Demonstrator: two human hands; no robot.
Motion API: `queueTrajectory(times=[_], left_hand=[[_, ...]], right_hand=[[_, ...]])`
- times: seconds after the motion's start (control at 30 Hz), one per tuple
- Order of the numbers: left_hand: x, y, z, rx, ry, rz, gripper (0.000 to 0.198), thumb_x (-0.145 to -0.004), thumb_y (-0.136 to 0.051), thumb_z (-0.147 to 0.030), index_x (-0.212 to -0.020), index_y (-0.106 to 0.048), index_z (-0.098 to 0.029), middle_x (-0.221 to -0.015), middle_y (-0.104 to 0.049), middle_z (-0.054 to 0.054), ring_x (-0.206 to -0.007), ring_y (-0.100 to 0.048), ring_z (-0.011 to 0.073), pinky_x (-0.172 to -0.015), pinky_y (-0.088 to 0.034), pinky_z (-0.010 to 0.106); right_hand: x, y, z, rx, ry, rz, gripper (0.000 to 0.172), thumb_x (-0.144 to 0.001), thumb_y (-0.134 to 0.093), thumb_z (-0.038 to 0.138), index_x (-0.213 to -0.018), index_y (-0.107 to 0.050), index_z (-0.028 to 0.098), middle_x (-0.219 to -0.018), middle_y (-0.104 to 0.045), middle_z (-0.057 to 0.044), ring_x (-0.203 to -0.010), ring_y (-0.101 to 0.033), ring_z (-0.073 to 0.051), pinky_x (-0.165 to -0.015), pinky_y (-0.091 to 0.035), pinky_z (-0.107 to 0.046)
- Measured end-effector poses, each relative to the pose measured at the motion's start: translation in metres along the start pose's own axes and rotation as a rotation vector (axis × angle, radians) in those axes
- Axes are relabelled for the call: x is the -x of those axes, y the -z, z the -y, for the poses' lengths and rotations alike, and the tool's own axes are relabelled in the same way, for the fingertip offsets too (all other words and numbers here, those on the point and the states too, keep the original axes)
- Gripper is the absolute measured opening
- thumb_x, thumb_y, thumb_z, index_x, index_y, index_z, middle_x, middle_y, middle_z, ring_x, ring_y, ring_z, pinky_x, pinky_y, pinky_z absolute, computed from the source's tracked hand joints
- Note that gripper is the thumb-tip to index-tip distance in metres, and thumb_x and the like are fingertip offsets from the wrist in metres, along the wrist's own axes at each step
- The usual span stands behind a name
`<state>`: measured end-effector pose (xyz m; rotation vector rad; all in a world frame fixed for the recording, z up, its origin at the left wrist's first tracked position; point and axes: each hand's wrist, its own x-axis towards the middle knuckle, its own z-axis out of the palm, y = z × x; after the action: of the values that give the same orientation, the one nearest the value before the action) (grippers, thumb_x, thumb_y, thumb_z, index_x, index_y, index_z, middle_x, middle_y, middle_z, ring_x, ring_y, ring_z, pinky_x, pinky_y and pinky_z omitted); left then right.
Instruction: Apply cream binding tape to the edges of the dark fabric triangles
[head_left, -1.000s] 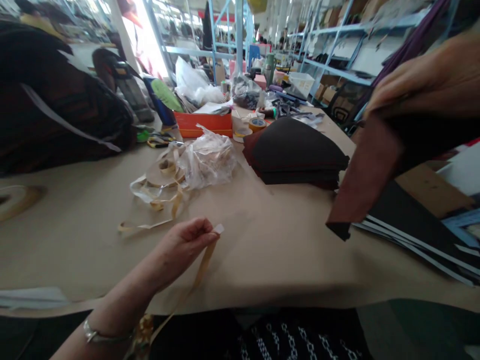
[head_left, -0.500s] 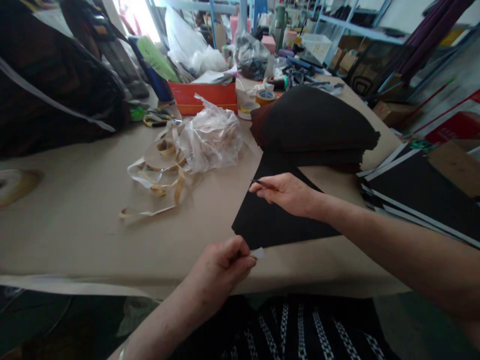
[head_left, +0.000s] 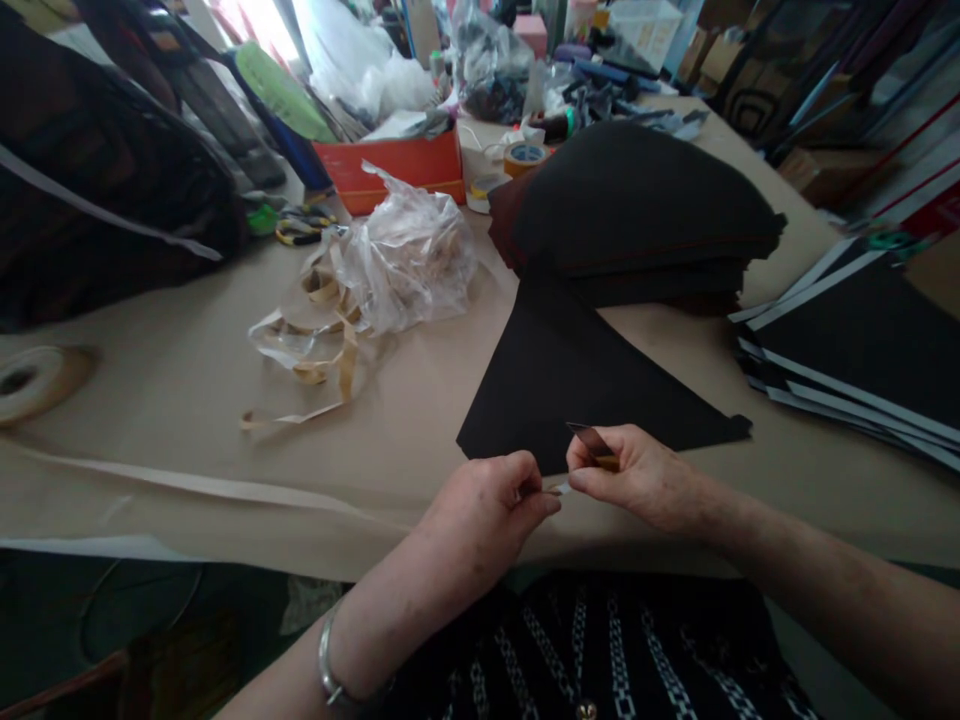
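Note:
My left hand is closed in a pinch just off the near edge of a black cut piece of sheet material. A small pale tape end sticks out of its fingertips. A pale tape strip runs along the table's near side towards this hand from a roll of tape at the left. My right hand grips a thin dark blade with a pointed tip. Its thumb is at the tape end, but whether it pinches the tape I cannot tell.
A stack of black and brown curved pieces stands behind the black piece. Black pieces with white edge strips lie at right. Left of centre are a clear plastic bag, loose tan tape and scissors. A red box stands behind.
My right hand has come down and right, off the black piece, to meet my left hand at the tape end. The left hand has shifted slightly right. The tape strip now shows along the table.

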<state>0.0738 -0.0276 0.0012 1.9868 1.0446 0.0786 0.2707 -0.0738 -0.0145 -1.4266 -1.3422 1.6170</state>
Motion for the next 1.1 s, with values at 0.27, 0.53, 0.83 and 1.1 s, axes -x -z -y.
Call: queueTrajectory(times=[0.27,0.53,0.83,1.1], left_hand=[[0.006,0.010,-0.022,-0.299,-0.079,0.039,0.017,-0.086,-0.056,-0.026,-0.073,-0.052,-0.018,-0.075,-0.055,-0.003,-0.064,-0.049,0.0110,-0.060,-0.036,0.026],[0.037,0.014,-0.057,-0.588,-0.079,0.007,0.010,-0.087,-0.048,-0.018,-0.080,-0.055,-0.020,-0.087,-0.058,0.004,-0.081,-0.056,0.0212,-0.067,-0.051,0.035],[0.035,-0.008,-0.060,-0.294,-0.221,-0.014,0.007,-0.081,-0.055,-0.013,-0.081,-0.062,-0.016,-0.126,-0.055,0.010,-0.119,-0.050,0.0300,-0.097,-0.049,0.049],[0.009,-0.028,-0.060,-0.086,-0.237,0.102,0.021,-0.087,-0.049,-0.019,-0.067,-0.057,-0.018,-0.074,-0.062,0.002,-0.071,-0.059,0.0135,-0.062,-0.047,0.022]], right_hand=[[0.011,0.004,-0.008,-0.060,0.045,-0.025,0.014,-0.082,-0.053,0.024,-0.071,-0.047,0.017,-0.062,-0.036,0.006,-0.055,-0.029,-0.007,-0.051,-0.025,-0.023],[0.045,-0.002,0.007,-0.009,0.094,-0.138,0.016,-0.082,-0.050,0.023,-0.068,-0.043,0.019,-0.062,-0.039,0.005,-0.057,-0.036,-0.008,-0.055,-0.030,-0.023],[0.061,-0.003,-0.005,-0.088,0.118,-0.122,0.015,-0.085,-0.048,0.023,-0.071,-0.043,0.019,-0.064,-0.039,0.005,-0.058,-0.037,-0.008,-0.054,-0.032,-0.021],[0.067,-0.005,-0.004,-0.022,0.107,-0.136,0.010,-0.079,-0.050,0.018,-0.070,-0.045,0.018,-0.062,-0.041,0.004,-0.058,-0.036,-0.008,-0.053,-0.031,-0.021]])
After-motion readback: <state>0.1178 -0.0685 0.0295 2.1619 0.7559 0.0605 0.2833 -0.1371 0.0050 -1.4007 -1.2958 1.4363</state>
